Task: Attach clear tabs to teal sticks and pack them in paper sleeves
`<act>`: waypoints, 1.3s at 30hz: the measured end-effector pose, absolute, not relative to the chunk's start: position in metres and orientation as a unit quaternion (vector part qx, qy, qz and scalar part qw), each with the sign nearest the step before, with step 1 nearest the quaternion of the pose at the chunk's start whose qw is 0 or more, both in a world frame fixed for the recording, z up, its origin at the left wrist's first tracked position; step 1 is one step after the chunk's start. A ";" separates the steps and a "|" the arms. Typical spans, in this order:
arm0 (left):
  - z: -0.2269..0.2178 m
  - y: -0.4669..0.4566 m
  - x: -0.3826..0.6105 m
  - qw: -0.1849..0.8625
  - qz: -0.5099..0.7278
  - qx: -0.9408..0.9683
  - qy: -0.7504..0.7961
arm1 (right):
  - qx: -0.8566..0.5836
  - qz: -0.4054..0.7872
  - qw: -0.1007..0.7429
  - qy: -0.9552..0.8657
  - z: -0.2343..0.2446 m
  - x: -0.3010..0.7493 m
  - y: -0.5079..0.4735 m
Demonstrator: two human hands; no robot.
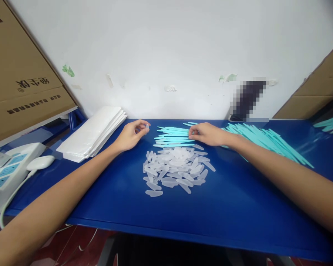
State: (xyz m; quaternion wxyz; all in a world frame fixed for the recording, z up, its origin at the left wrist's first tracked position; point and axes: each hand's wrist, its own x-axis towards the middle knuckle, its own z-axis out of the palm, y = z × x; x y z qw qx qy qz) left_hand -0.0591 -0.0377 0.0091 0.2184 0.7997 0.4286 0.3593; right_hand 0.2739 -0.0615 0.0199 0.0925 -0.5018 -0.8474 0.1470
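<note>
Head view is showing the left hand [131,135] pinching a translucent piece [147,126] and the right hand [207,134], grip too hidden to tell, touching turquoise sticks [172,132] on the counter [119,195], where a light touch is likely best keeping them aligned.

Left hand [130,136]: pinches translucent piece [147,126] | right hand [207,133]: at turquoise sticks [174,140] | blue table [238,207]

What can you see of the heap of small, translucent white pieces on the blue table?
The heap of small, flat, translucent white pieces looks like frosted plastic. The pieces are slim and elongated, overlapping at many angles, looser at the edges. It rests on the flat blue table, on the near side of the row of slim turquoise sticks; whether they touch is unclear. Neither the left hand nor right hand touches it.
</note>
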 end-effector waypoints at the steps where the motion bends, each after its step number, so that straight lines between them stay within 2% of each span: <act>1: 0.007 -0.038 -0.057 0.245 0.374 0.786 0.427 | -0.505 0.147 0.087 -0.846 0.020 0.273 -0.062; 12: 0.004 -0.039 -0.052 0.366 0.411 0.693 0.465 | -0.516 0.121 0.012 -0.848 0.025 0.270 -0.071; 20: 0.002 -0.039 -0.053 0.391 0.430 0.669 0.462 | -0.533 0.081 0.068 -0.840 0.022 0.273 -0.069; 39: -0.005 -0.031 -0.056 0.397 0.486 0.638 0.447 | -0.524 0.107 0.070 -0.842 0.025 0.278 -0.065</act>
